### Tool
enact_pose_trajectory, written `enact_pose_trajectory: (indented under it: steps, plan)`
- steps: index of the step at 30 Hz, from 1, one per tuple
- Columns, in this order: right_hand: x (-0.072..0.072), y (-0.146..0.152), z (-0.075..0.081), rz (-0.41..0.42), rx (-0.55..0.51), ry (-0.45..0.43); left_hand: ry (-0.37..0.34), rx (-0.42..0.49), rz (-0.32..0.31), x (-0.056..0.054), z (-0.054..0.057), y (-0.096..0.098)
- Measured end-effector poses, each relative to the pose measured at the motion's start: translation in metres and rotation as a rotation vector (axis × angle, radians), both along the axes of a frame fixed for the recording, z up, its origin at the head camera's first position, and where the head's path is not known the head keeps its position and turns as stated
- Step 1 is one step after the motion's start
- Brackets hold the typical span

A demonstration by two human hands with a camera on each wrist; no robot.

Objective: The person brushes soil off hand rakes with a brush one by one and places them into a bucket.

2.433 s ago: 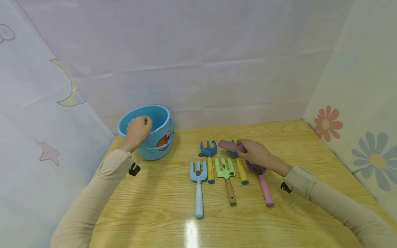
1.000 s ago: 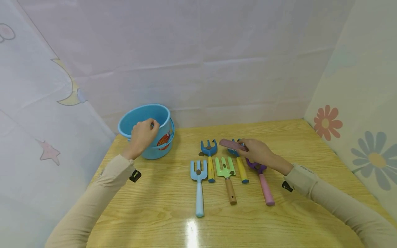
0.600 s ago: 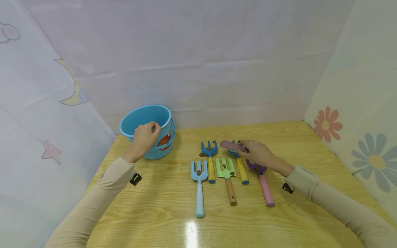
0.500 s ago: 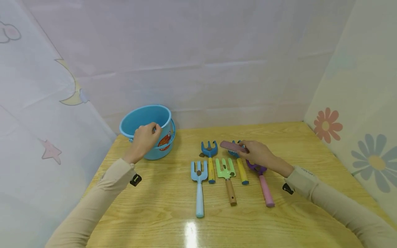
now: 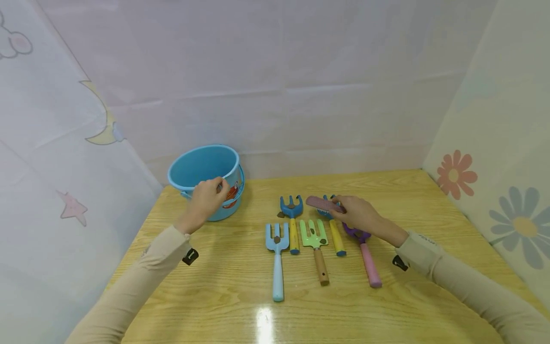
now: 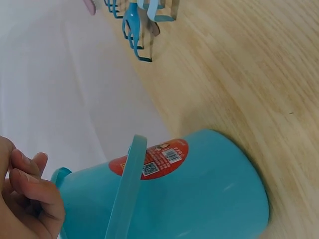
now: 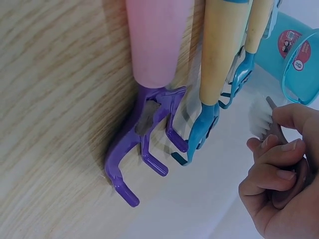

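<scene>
My right hand [image 5: 356, 212] grips a dusky pink brush [image 5: 323, 204] with white bristles [image 7: 260, 117]. Its head lies over a blue hand fork with a yellow handle [image 5: 337, 237], partly hiding the tines. My left hand [image 5: 207, 199] is in front of the rim of the blue bucket [image 5: 202, 165], fingers curled, with nothing visible in them in the left wrist view. Between the hands lie a light blue fork [image 5: 277, 253], another blue fork [image 5: 291, 209] and a green fork [image 5: 315, 236]. A purple fork [image 7: 119, 152] with a pink handle rests below my right hand.
Brown lumps sit on several forks, and one lump [image 5: 280, 214] is on the wooden table [image 5: 206, 286]. The bucket's handle [image 6: 127, 189] hangs down its side. A pale printed sheet [image 5: 275, 86] encloses the back and both sides.
My left hand has moved from over the bucket's opening to the right and toward me, now in front of its rim. The right hand and brush have barely shifted.
</scene>
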State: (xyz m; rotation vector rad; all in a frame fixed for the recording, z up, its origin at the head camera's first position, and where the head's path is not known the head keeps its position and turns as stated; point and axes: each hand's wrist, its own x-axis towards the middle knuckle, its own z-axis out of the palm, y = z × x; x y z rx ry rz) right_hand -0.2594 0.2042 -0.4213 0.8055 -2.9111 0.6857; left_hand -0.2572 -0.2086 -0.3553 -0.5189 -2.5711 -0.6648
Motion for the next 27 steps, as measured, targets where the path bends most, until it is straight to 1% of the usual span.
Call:
enact_pose_trajectory:
  steps: [2,4,9,14,17,20,27]
  plan:
    - [0.000,0.000,-0.001,0.003,-0.003,-0.001,0.008,-0.001,-0.016,0.002,-0.003,0.001]
    - [0.000,0.001,-0.002,0.003,-0.004,-0.001,0.001,0.007,-0.028,0.004,-0.006,0.001]
    - [-0.001,0.001,-0.003,-0.002,-0.010,-0.007,-0.055,0.044,-0.048,0.011,-0.012,0.003]
    - [-0.002,0.002,-0.004,0.006,-0.012,0.006,-0.101,0.050,-0.054,0.013,-0.019,0.003]
    - [-0.002,0.002,-0.004,0.006,-0.013,0.005,-0.108,0.047,-0.050,0.013,-0.024,0.003]
    - [-0.001,0.002,-0.004,0.003,-0.015,0.004,-0.098,0.040,-0.043,0.013,-0.028,0.004]
    - [0.001,0.001,-0.002,-0.002,-0.014,0.006,-0.116,0.045,-0.067,0.015,-0.033,0.005]
